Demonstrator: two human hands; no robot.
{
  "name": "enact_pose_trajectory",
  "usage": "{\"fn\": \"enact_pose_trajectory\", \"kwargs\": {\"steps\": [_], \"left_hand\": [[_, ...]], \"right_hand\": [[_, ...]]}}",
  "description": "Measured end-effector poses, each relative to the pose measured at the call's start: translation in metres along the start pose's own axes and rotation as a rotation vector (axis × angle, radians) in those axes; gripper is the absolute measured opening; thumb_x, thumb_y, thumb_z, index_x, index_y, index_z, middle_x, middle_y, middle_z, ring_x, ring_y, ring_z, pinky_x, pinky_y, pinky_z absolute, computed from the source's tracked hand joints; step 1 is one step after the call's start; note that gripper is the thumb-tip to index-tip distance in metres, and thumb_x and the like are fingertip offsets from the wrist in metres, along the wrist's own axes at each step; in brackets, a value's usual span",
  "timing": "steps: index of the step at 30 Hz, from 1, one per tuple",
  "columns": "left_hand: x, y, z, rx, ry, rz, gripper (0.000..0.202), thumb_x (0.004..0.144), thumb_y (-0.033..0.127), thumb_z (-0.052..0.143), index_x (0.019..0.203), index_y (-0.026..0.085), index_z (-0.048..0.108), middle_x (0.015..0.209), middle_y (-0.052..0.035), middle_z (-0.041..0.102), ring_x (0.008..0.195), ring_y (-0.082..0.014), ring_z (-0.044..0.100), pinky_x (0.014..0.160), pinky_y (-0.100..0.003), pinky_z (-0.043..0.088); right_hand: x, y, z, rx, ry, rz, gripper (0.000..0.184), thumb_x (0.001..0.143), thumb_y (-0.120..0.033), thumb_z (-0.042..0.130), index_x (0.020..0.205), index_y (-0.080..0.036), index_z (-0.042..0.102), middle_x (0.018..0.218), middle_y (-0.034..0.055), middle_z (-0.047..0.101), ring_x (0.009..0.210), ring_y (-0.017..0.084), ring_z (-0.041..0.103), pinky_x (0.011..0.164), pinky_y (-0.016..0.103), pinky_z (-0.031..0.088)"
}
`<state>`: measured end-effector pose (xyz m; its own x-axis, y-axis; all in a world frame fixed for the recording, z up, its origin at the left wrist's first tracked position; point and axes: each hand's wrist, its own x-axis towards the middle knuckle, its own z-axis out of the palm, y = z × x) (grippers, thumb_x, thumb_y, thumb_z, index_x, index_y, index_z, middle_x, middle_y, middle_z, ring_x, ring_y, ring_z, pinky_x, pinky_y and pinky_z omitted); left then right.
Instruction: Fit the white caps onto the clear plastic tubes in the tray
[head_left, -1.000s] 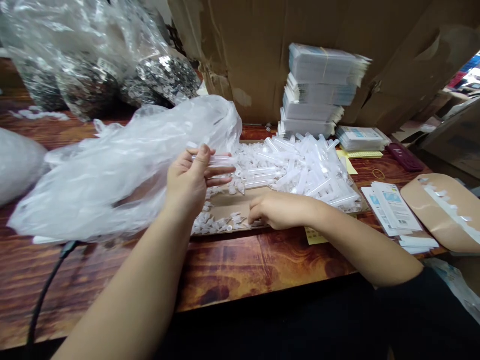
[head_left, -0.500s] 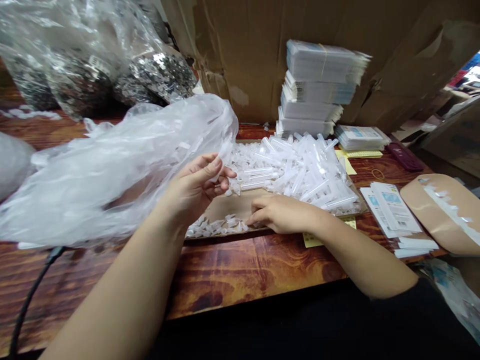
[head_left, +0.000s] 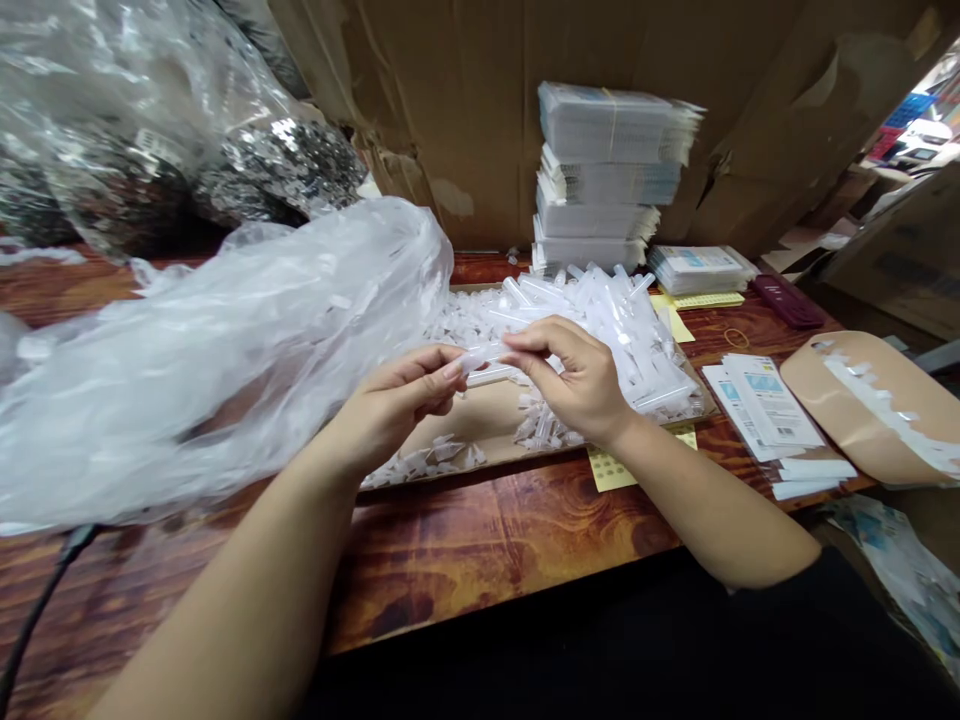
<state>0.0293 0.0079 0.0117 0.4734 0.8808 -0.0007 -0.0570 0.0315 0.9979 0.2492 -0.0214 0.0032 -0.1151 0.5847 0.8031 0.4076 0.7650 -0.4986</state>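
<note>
Above a shallow cardboard tray (head_left: 487,410), both of my hands meet at a small clear plastic tube (head_left: 484,353). My left hand (head_left: 405,400) pinches the tube's left end between thumb and fingers. At the other end my right hand (head_left: 574,370) is closed in a pinch too. Its fingertips cover that end, so I cannot tell whether a small part sits there. Behind the hands lies a heap of clear plastic tubes (head_left: 600,310). Small translucent tapered pieces (head_left: 427,458) lie along the tray's front edge, with more under my right hand.
A large translucent plastic bag (head_left: 225,340) covers the table's left side. Bags of shiny metal pieces (head_left: 285,165) stand behind it. Banded stacks of printed packets (head_left: 607,180) rise at the back. Loose packets (head_left: 772,405) and a beige board (head_left: 877,410) lie right.
My right hand has risen from the small pieces in the tray and come up to my left hand. Both now pinch the tube. The view has shifted slightly rightward.
</note>
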Motion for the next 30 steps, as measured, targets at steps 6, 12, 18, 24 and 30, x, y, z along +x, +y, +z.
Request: {"fn": "enact_pose_trajectory", "kwargs": {"steps": [6, 12, 18, 24, 30], "left_hand": [[-0.004, 0.003, 0.004, 0.198, -0.037, 0.086, 0.035, 0.081, 0.052, 0.08, 0.09, 0.019, 0.073, 0.073, 0.0005, 0.056, 0.064, -0.0111, 0.044, 0.058, -0.024, 0.037], [-0.005, 0.003, 0.006, 0.532, -0.042, 0.177, 0.03, 0.09, 0.048, 0.067, 0.094, 0.019, 0.073, 0.081, -0.0013, 0.066, 0.076, -0.0166, 0.058, 0.074, -0.03, 0.046], [-0.008, 0.004, 0.005, 0.69, -0.026, 0.256, 0.029, 0.094, 0.046, 0.063, 0.1, 0.02, 0.074, 0.094, -0.0046, 0.073, 0.089, -0.0215, 0.067, 0.084, -0.033, 0.051], [-0.014, 0.009, 0.013, 0.864, -0.001, 0.418, 0.025, 0.097, 0.036, 0.055, 0.098, 0.017, 0.073, 0.084, -0.0049, 0.068, 0.08, -0.0199, 0.064, 0.079, -0.033, 0.051], [-0.011, 0.01, 0.016, 0.916, 0.017, 0.38, 0.027, 0.096, 0.039, 0.053, 0.096, 0.019, 0.071, 0.086, -0.0061, 0.068, 0.082, -0.0216, 0.064, 0.081, -0.034, 0.051]], "right_hand": [[0.0, -0.003, -0.004, 0.023, -0.124, -0.082, 0.009, 0.098, -0.014, 0.066, 0.093, -0.018, 0.072, 0.089, 0.0042, 0.075, 0.084, 0.014, 0.071, 0.079, 0.029, 0.058], [0.003, -0.006, -0.02, -0.053, -0.346, -0.014, 0.016, 0.098, -0.013, 0.059, 0.087, -0.016, 0.07, 0.087, 0.0055, 0.075, 0.083, 0.015, 0.069, 0.077, 0.028, 0.054], [0.008, -0.003, -0.027, -0.076, -0.488, 0.202, 0.014, 0.098, -0.025, 0.065, 0.086, -0.018, 0.068, 0.08, 0.0011, 0.071, 0.074, 0.014, 0.063, 0.072, 0.027, 0.047], [-0.002, -0.008, -0.019, -0.212, -0.539, 0.004, 0.026, 0.102, -0.022, 0.052, 0.078, -0.018, 0.062, 0.074, 0.0037, 0.064, 0.069, 0.015, 0.055, 0.069, 0.028, 0.042], [0.009, -0.014, -0.02, -0.249, -0.628, 0.219, 0.023, 0.099, -0.022, 0.058, 0.077, -0.018, 0.062, 0.074, 0.0011, 0.062, 0.069, 0.014, 0.053, 0.067, 0.027, 0.039]]}}
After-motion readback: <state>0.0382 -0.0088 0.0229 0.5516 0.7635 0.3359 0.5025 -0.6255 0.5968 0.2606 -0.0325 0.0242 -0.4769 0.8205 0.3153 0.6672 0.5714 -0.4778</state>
